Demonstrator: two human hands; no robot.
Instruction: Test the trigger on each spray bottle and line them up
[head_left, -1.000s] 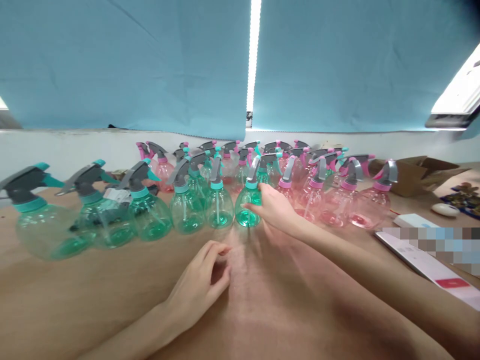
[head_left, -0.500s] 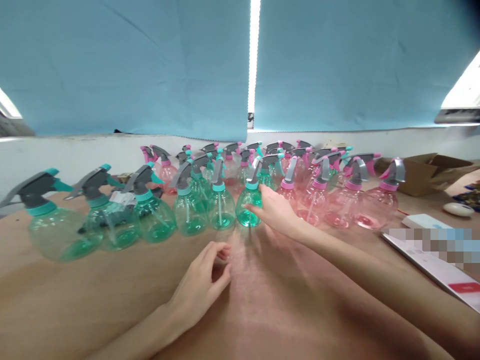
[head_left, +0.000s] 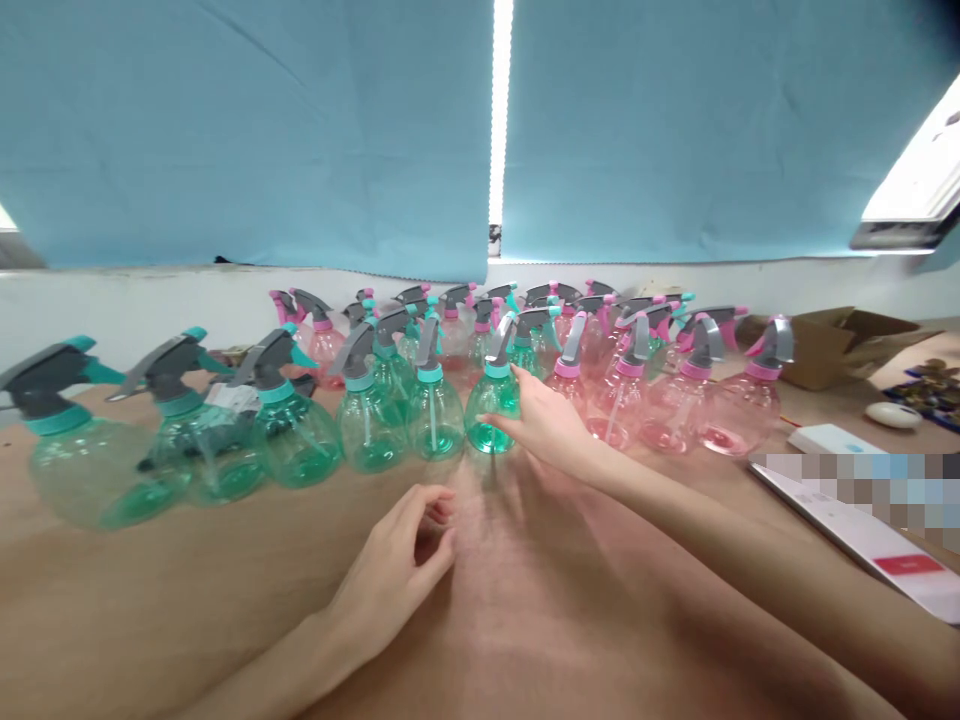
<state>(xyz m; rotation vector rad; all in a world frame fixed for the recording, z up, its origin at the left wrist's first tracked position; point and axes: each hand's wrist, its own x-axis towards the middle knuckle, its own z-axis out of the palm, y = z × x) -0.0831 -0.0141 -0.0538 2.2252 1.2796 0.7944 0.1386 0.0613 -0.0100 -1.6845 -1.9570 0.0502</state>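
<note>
My right hand grips a round green spray bottle at the middle of the front row, its thumb across the front of the clear body and the other fingers at its right side. The bottle stands upright on the table. My left hand rests nearer to me, loosely curled, a gap between thumb and fingers and nothing in it. To the left of the held bottle is another green spray bottle; just right of my right hand is a pink spray bottle. All have grey trigger heads.
More green bottles run to the left and pink ones to the right, with several behind. A cardboard box, a white mouse and a flat white box lie at the right. A blue curtain hangs behind the table.
The view has shifted slightly, so everything sits a little further left. Both hands keep nearly the same pose, and the right one stays on the green spray bottle.
</note>
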